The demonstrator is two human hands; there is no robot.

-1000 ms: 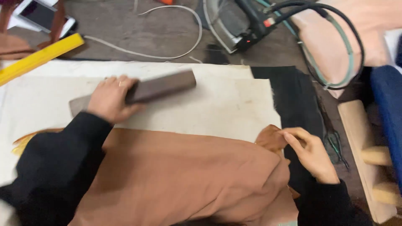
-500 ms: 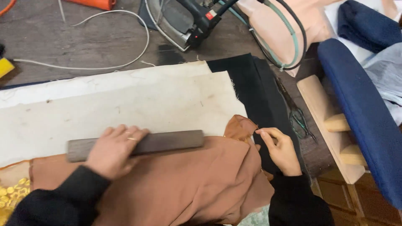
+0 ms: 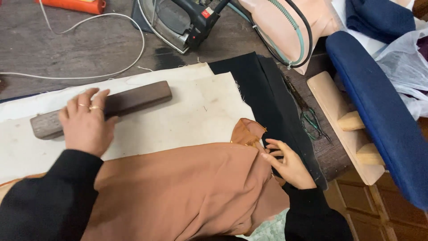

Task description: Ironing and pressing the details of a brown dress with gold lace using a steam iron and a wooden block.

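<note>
Two hands lie on the cloth; your left hand (image 3: 84, 125) rests flat, fingers spread, on the wooden block (image 3: 102, 108), which lies on the white pad (image 3: 178, 120) at far left; your right hand (image 3: 287, 163), fingers loosely apart, presses the right edge of the brown fabric (image 3: 187, 187), beside its folded-up corner; a black cloth (image 3: 263, 85) lies just right of the pad; scissors (image 3: 307, 114) sit right of that; an iron (image 3: 178, 22) stands far off.
</note>
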